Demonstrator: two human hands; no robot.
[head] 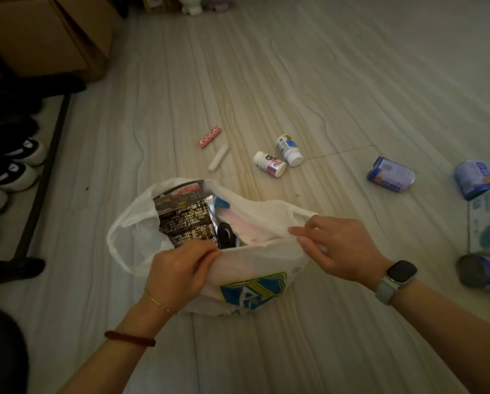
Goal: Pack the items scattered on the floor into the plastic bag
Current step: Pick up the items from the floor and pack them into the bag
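A white plastic bag [260, 265] with a blue and yellow print stands open on the floor. Inside it I see a black snack packet [184, 217], a black round thing and something pink. My left hand [181, 271] grips the bag's near rim. My right hand [340, 245] pinches the rim on the right side. Beyond the bag lie a pink patterned tube [209, 137], a white tube [218, 158], and two white pill bottles [269, 163] [289, 150]. A blue can [391, 174] lies further right.
More cans [475, 179] [482, 270] and a box [488, 220] sit at the right edge. A shoe rack with shoes [16, 166] lines the left side, with a cardboard box [44, 35] behind it. Small figures stand at the far top.
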